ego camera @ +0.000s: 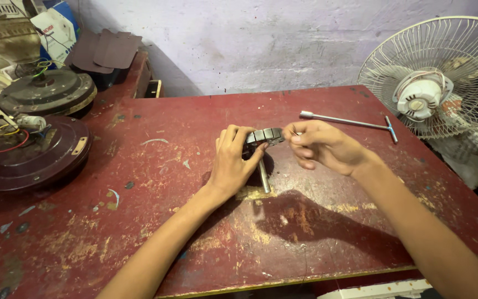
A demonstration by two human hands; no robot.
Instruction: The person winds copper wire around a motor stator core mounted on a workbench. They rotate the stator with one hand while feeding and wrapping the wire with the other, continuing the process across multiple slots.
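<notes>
A round grey metal motor core (266, 135) with a slotted rim stands on edge on the worn red table (195, 127). A short metal shaft (264, 176) sticks out of it toward me. My left hand (232, 160) wraps around the core's left side and grips it. My right hand (319, 147) is at the core's right rim, with thumb and forefinger pinched together there. What those fingers pinch is too small to make out.
A T-handle socket wrench (349, 120) lies behind my right hand. A table fan with a white wire guard (443, 72) stands at the right edge. Two ceiling-fan motor housings (29, 149) (45, 91) with loose wires sit at the left.
</notes>
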